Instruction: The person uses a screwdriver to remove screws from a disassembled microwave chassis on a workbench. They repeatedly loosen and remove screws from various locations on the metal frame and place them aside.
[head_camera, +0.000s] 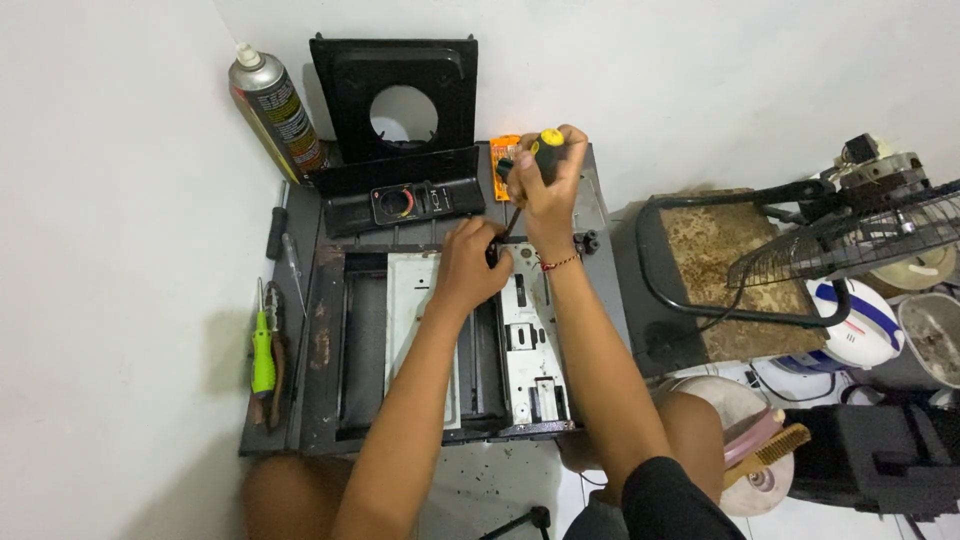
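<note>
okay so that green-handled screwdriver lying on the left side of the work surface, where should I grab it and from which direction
Grip the green-handled screwdriver around its thick green handle, coming down from above on its open left side. It lies flat, roughly parallel to the opened metal appliance casing, with pliers close against its right, so the left side probably gives fingers more room.

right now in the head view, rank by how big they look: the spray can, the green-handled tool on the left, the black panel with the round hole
1. black panel with the round hole
2. spray can
3. green-handled tool

The can and tool are near in length, but the can is thicker.

Matt metal chassis (440, 340), glossy plastic screwdriver (545, 155)
</note>
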